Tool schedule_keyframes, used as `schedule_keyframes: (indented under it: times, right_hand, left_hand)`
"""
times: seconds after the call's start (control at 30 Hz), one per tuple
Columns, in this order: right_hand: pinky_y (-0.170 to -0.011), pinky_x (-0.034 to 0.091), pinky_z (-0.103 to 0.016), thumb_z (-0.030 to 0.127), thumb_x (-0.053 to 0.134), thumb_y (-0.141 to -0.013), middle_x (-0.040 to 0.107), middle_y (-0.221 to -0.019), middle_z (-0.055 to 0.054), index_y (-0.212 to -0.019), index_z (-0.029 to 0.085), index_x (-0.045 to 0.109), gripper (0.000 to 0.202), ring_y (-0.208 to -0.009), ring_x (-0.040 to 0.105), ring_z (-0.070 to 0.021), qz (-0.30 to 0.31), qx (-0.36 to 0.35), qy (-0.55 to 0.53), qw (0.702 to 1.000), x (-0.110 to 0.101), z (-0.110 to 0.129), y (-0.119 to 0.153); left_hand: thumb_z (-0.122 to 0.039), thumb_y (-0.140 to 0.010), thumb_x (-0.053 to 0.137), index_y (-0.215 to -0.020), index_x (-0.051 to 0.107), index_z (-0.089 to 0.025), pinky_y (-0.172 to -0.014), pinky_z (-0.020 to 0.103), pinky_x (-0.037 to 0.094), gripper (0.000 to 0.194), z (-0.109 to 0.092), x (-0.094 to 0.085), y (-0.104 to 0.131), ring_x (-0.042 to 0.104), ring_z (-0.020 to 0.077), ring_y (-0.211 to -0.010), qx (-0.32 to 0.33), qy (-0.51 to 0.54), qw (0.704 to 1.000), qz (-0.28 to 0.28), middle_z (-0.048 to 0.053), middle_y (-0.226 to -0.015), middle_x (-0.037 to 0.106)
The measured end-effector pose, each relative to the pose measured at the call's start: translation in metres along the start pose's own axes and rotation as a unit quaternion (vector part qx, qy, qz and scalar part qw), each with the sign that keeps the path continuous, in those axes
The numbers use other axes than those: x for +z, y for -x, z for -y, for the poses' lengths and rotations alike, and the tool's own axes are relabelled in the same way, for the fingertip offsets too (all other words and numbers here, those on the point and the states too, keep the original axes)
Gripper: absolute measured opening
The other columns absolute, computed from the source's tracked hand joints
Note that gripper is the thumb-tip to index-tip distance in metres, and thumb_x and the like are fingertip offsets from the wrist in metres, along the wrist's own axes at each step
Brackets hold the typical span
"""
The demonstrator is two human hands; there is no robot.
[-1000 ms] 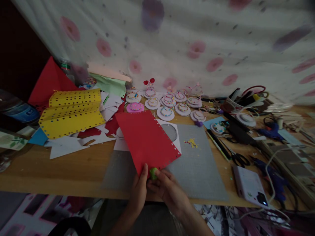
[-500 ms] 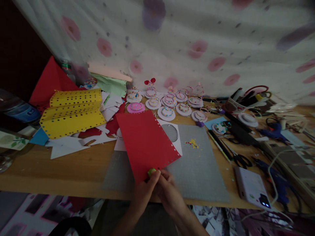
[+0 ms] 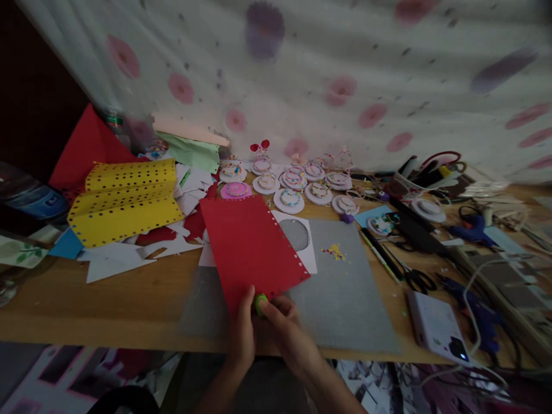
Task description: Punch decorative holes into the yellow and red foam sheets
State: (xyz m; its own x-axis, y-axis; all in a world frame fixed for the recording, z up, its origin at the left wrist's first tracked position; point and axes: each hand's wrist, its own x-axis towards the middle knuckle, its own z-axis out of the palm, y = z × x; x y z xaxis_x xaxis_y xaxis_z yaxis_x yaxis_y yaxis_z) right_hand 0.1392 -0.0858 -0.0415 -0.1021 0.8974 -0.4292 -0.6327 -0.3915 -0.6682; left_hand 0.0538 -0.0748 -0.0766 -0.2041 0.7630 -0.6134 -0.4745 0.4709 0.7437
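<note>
A sheet of red paper with rows of small punched holes along its right and lower edges is tilted above the grey cutting mat. My left hand grips its near corner, thumb on top. My right hand is closed around a small green craft punch at the paper's near edge, with the thumb on the punch. The fingers below are partly hidden. Under the red sheet lies white paper with a round cut-out. Tiny yellow and red punched pieces are scattered on the mat.
Yellow punched paper and white scraps lie at the left. Behind the mat stand several small decorated paper hats. To the right are scissors, a white power bank, a blue glue gun and a pen cup.
My right thumb has moved left onto the green punch, which sits slightly further left. My left thumb has shifted away from the right one, and the view has moved a little.
</note>
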Motion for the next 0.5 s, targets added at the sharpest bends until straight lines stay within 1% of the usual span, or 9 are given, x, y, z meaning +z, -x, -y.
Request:
schedule_keyframes:
  times: [0.07,0.1,0.17,0.23,0.3,0.4,0.43,0.47,0.5]
  right_hand:
    - [-0.067,0.049,-0.027,0.038,0.081,-0.067,0.071,-0.078,-0.002,-0.08,0.019,0.073,0.024,-0.07,0.064,-0.0156,0.0,0.014,-0.003,1.0,-0.001,0.002,0.002]
    - [-0.067,0.05,-0.026,0.037,0.081,-0.067,0.07,-0.077,-0.002,-0.079,0.019,0.073,0.023,-0.071,0.063,-0.0151,-0.001,0.022,-0.004,1.0,-0.001,0.002,0.003]
    - [-0.068,0.05,-0.025,0.037,0.079,-0.07,0.07,-0.078,-0.001,-0.081,0.018,0.074,0.023,-0.07,0.062,-0.0135,0.004,0.042,0.001,0.999,-0.005,0.001,0.008]
    - [-0.067,0.049,-0.025,0.038,0.077,-0.072,0.07,-0.079,-0.002,-0.086,0.019,0.074,0.024,-0.068,0.062,-0.0124,0.016,0.058,0.011,0.998,-0.012,0.002,0.013]
    - [-0.067,0.05,-0.026,0.039,0.077,-0.072,0.07,-0.082,-0.003,-0.088,0.019,0.074,0.026,-0.069,0.062,-0.0135,0.007,0.052,0.026,0.998,-0.026,0.01,0.015]
    - [-0.072,0.051,-0.03,0.044,0.075,-0.071,0.071,-0.087,-0.006,-0.087,0.018,0.074,0.031,-0.077,0.063,-0.0179,-0.046,0.008,0.087,0.995,-0.058,0.041,0.007]
    - [-0.075,0.051,-0.033,0.047,0.07,-0.074,0.071,-0.089,-0.006,-0.092,0.018,0.073,0.034,-0.079,0.064,-0.0191,-0.065,-0.011,0.127,0.99,-0.071,0.055,0.002]
    - [-0.076,0.051,-0.036,0.051,0.064,-0.077,0.071,-0.089,-0.007,-0.097,0.019,0.072,0.039,-0.079,0.063,-0.0201,-0.087,-0.04,0.187,0.978,-0.084,0.07,-0.005]
    - [-0.074,0.051,-0.037,0.055,0.058,-0.079,0.07,-0.085,-0.007,-0.098,0.018,0.072,0.043,-0.074,0.063,-0.0202,-0.114,-0.079,0.263,0.955,-0.095,0.085,-0.013]
  left_hand:
    - [-0.052,-0.075,0.067,-0.108,0.068,-0.023,-0.096,0.037,0.047,0.043,-0.003,0.004,0.0,0.063,0.0253,-0.11,0.0,0.0,1.0,-0.003,0.005,-0.11,0.072]
    - [-0.054,-0.075,0.066,-0.11,0.067,-0.023,-0.096,0.037,0.047,0.047,-0.005,0.005,0.001,0.062,0.026,-0.111,-0.003,-0.008,1.0,0.003,0.006,-0.112,0.071]
    - [-0.06,-0.075,0.063,-0.107,0.069,-0.018,-0.093,0.039,0.049,0.053,-0.01,0.009,0.002,0.063,0.0293,-0.11,-0.033,-0.019,0.999,0.018,0.01,-0.108,0.073]
    - [-0.061,-0.075,0.062,-0.1,0.07,-0.014,-0.089,0.041,0.052,0.054,-0.015,0.012,0.004,0.064,0.0323,-0.108,-0.068,0.002,0.997,0.036,0.014,-0.1,0.075]
    - [-0.054,-0.076,0.065,-0.104,0.068,-0.015,-0.089,0.042,0.053,0.048,-0.018,0.015,0.004,0.062,0.0321,-0.111,-0.048,0.063,0.996,0.048,0.013,-0.107,0.073]
    - [-0.042,-0.075,0.07,-0.119,0.06,-0.021,-0.093,0.042,0.052,0.051,-0.021,0.017,0.003,0.059,0.0304,-0.117,0.01,0.131,0.989,0.074,0.01,-0.124,0.065]
    - [-0.041,-0.074,0.071,-0.123,0.057,-0.021,-0.094,0.044,0.051,0.055,-0.021,0.016,0.002,0.059,0.0307,-0.117,0.017,0.134,0.987,0.085,0.011,-0.125,0.065]
    - [-0.041,-0.074,0.071,-0.124,0.056,-0.02,-0.095,0.045,0.051,0.057,-0.021,0.015,0.002,0.059,0.0313,-0.116,0.02,0.126,0.987,0.095,0.011,-0.123,0.066]
    - [-0.043,-0.074,0.07,-0.124,0.056,-0.02,-0.095,0.046,0.051,0.057,-0.021,0.014,0.001,0.06,0.0319,-0.115,0.021,0.11,0.988,0.102,0.012,-0.12,0.067]
